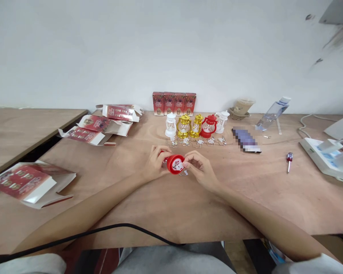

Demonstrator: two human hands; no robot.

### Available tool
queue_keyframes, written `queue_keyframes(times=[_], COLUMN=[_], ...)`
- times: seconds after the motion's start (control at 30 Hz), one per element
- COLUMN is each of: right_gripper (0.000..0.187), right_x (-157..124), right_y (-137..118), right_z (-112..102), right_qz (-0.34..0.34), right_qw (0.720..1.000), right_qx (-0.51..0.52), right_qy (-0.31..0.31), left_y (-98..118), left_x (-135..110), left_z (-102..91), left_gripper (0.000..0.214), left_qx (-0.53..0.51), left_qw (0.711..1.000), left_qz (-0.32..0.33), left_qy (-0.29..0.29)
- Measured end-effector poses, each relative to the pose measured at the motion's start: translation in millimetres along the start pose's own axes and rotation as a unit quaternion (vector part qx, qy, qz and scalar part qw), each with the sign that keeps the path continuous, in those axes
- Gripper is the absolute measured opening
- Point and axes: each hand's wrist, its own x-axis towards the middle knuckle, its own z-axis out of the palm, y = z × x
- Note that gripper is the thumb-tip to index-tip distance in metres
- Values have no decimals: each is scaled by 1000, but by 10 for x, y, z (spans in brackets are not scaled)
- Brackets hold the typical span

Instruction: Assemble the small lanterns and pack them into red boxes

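Observation:
My left hand (156, 163) is wrapped round a small red lantern (170, 167) tipped on its side, its round base turned toward me. A white inner part with metal bits shows inside the base. The fingers of my right hand (198, 167) are pinched at the base's right edge, on a small white piece (180, 166). Just behind my hands lies a row of small metal star-shaped pieces with white tags (198, 142). Behind these stand several little lanterns: white (170, 125), gold (183, 126) and red (208, 126).
Red boxes (174, 104) stand against the wall. Opened cartons (25, 182) lie at the left. Rightward are a blurred phone (246, 140), a cup (242, 107), a tilted bottle (273, 113), a screwdriver (289, 161) and a power strip (328, 158). A black cable (125, 225) crosses in front.

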Motion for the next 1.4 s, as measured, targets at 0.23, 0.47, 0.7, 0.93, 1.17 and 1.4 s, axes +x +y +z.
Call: queue_keyframes(times=[0.23,0.47,0.7,0.93,1.17,1.4], right_gripper=[21,15,15,13,11,12], right_x=[-26,-74,-94,-104,-97,-107], right_y=[-1,-70,-86,-76,-61,-45], right_z=[34,92,145,166,153,167], right_qz=[7,-60,-55,-55,-57,-50], right_qw=[1000,993,988,988,990,990], right_qx=[9,-82,-112,-116,-107,-102], right_qy=[25,62,87,82,75,81], left_y=[59,90,87,86,69,73], left_x=[47,64,79,82,65,69], left_z=[-41,-42,-36,-31,-12,-22], left_gripper=[48,45,46,45,46,46], left_qx=[-39,-94,-93,-91,-94,-91], left_qw=[998,994,994,994,993,994], left_qz=[-11,-4,17,21,22,16], left_qy=[-39,-56,-58,-59,-61,-64])
